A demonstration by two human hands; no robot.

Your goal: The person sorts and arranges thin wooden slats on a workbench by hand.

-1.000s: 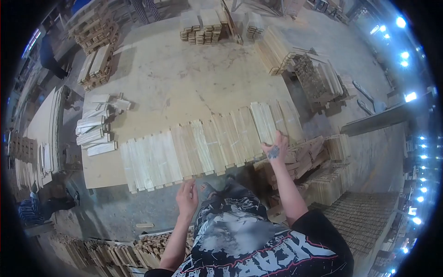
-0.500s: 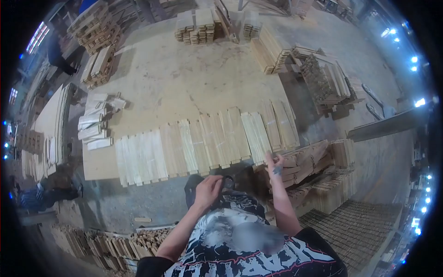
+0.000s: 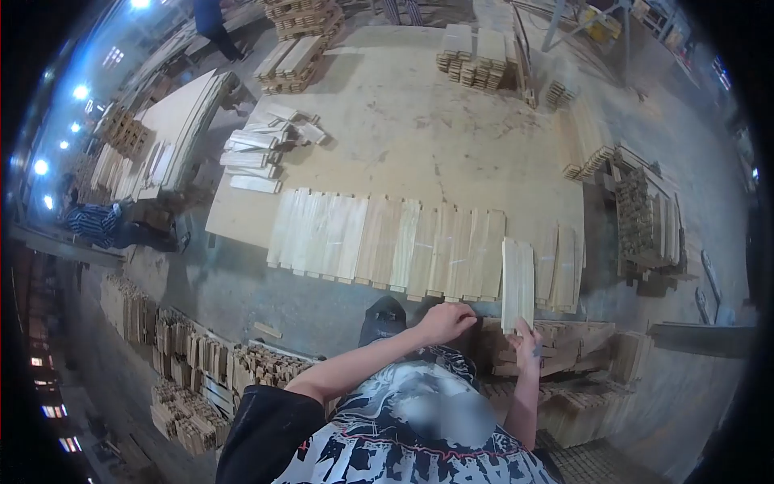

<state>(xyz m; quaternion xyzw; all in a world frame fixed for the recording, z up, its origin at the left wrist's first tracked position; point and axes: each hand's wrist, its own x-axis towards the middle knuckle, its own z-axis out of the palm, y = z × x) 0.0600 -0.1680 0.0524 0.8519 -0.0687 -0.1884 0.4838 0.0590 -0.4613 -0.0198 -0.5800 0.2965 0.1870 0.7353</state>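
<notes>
A row of thin wooden boards (image 3: 387, 242) lies side by side along the near edge of the big table (image 3: 363, 105). My right hand (image 3: 526, 342) grips the near end of a pale board (image 3: 518, 282), which sticks out over the table edge between the long row and a few boards (image 3: 558, 266) at the right. In front of my body, near the table edge, my left hand (image 3: 448, 323) is held with fingers curled together; whether anything is in them is too small to tell.
Loose pale pieces (image 3: 258, 149) lie on the table's left. Board stacks (image 3: 476, 56) stand at its far side, more (image 3: 580, 137) at the right. Bundled wood (image 3: 193, 347) is below left. People stand at the left (image 3: 97, 226) and far left (image 3: 211, 20).
The view has turned, shifting the scene. The pale board in my right hand has been drawn toward me, out of line with the row. My left hand has moved nearer the right hand.
</notes>
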